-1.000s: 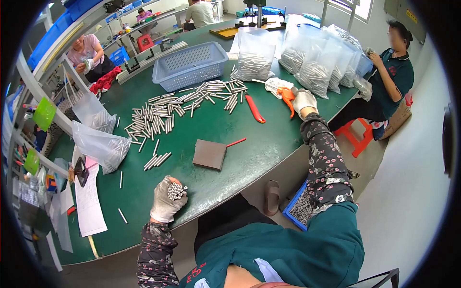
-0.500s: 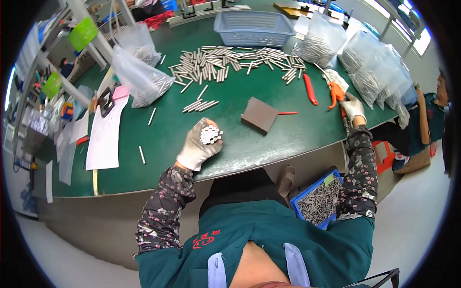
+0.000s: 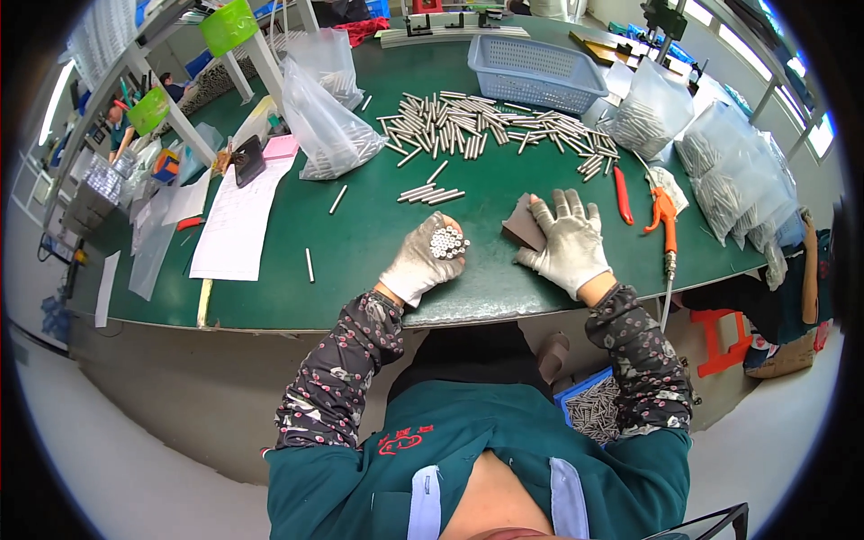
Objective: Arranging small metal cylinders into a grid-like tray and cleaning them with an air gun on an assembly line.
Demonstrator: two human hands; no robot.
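Green table (image 3: pixel 378 234), left hand (image 3: pixel 421 261) gripping rod bundle (image 3: pixel 446 242), right hand (image 3: pixel 569 241) flat on brown block (image 3: pixel 524 227)

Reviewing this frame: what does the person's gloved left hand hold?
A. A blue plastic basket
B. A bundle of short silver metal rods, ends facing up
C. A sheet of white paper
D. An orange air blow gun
B: the gloved left hand is closed around a bundle of short silver metal rods, their round ends facing the camera, while the right hand rests on a brown square block on the green table.
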